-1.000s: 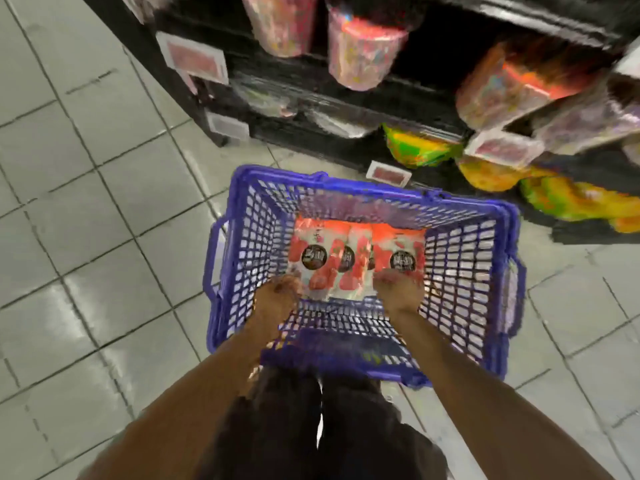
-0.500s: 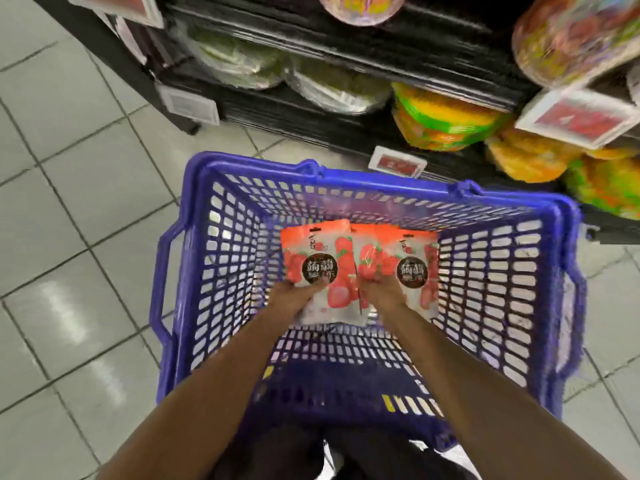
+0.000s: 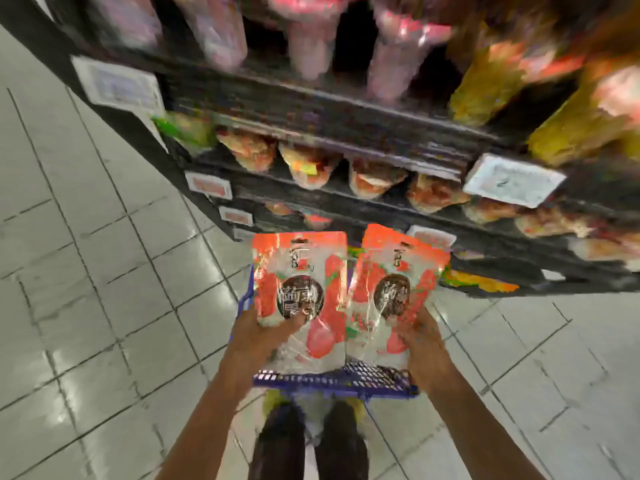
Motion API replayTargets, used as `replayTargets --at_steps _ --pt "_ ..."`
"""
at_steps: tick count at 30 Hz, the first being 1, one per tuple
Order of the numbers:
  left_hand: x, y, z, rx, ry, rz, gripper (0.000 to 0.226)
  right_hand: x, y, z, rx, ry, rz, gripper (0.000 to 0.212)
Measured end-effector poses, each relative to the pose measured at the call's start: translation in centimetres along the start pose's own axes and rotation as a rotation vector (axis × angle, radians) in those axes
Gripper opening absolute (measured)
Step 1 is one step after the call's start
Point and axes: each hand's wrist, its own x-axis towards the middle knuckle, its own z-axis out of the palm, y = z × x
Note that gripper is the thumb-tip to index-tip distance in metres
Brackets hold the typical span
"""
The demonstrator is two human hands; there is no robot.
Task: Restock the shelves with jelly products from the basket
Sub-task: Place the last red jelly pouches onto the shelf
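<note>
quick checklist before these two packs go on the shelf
1. Left hand grips left pack: ok.
2. Right hand grips right pack: ok.
3. Packs lifted above the basket: ok.
4. Packs upright, labels facing the camera: ok.
5. Free slot on the shelf: cannot tell, the view is blurred.
6. More packs left in the basket: cannot tell, the packs hide it.

Left hand (image 3: 258, 336) and right hand (image 3: 420, 337) raised, each grip closed.
</note>
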Motion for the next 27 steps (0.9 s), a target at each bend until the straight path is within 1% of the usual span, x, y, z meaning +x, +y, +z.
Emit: replayTargets --at_steps 2,4,5,6,7,8,9,10,11,12,14,15,17,19,20,23,25,27 --pt "-4.3 5.1 -0.9 -0.006 0.018 0.098 0.022 -3.8 -5.3 0.0 -0.081 -0.053 -0.071 0.041" --pt "-8.3 10.0 -1.7 -0.028 0.002 0.194 0.018 -7.3 -10.4 0.2 -0.091 -0.081 -0.147 0.067" --pt "-10.1 12.4 -2.2 -0.044 -0.007 0.229 0.018 -8.9 -12.6 0.2 -0.077 -0.063 -0.189 0.072" --pt "-11.8 14.6 -2.6 -0.059 -0.016 0.257 0.019 -10.3 -14.7 0.2 -0.062 -0.028 -0.228 0.071" --pt "-13.5 16.5 -3.1 -0.074 -0.03 0.275 0.025 -11.9 -16.5 0.1 -0.046 0.004 -0.261 0.068" --pt "-15.0 18.4 -3.4 -0.091 -0.056 0.305 0.035 -13.3 -18.4 0.1 -0.039 0.025 -0.29 0.066" --pt "-16.2 20.1 -3.8 -0.095 -0.088 0.343 0.045 -14.5 -20.1 0.1 -0.04 0.037 -0.32 0.068" --pt "-17.3 21.6 -4.1 -0.085 -0.113 0.39 0.05 -15.5 -21.4 0.0 -0.05 0.046 -0.346 0.073" --pt "-18.3 22.9 -4.3 -0.071 -0.132 0.441 0.05 -16.5 -22.6 0.0 -0.05 0.051 -0.361 0.077" --pt "-19.2 24.1 -4.4 -0.06 -0.148 0.491 0.048 -17.2 -23.6 0.0 -0.047 0.058 -0.374 0.077" --pt "-20.8 26.0 -4.3 -0.057 -0.179 0.564 0.044 -18.7 -25.5 0.2 -0.027 0.061 -0.411 0.063" --pt "-21.5 26.7 -4.2 -0.071 -0.203 0.582 0.047 -19.4 -26.3 0.4 -0.007 0.053 -0.432 0.057" --pt "-22.6 27.9 -3.8 -0.122 -0.246 0.592 0.061 -20.4 -27.5 0.3 0.037 0.047 -0.477 0.058" --pt "-23.5 28.7 -3.3 -0.138 -0.25 0.622 0.066 -21.1 -28.5 0.0 0.08 0.071 -0.514 0.062" --pt "-23.8 29.1 -3.0 -0.138 -0.26 0.641 0.066 -21.4 -29.1 -0.1 0.091 0.074 -0.542 0.06" --pt "-24.6 30.1 -2.0 -0.156 -0.244 0.647 0.053 -21.9 -31.0 -0.2 0.085 0.076 -0.58 0.047" --pt "-25.0 30.7 -1.3 -0.19 -0.208 0.634 0.049 -21.5 -32.0 -0.2 0.06 0.079 -0.57 0.038" --pt "-25.0 31.2 -0.8 -0.201 -0.155 0.618 0.045 -20.8 -32.6 -0.3 0.048 0.09 -0.56 0.034"
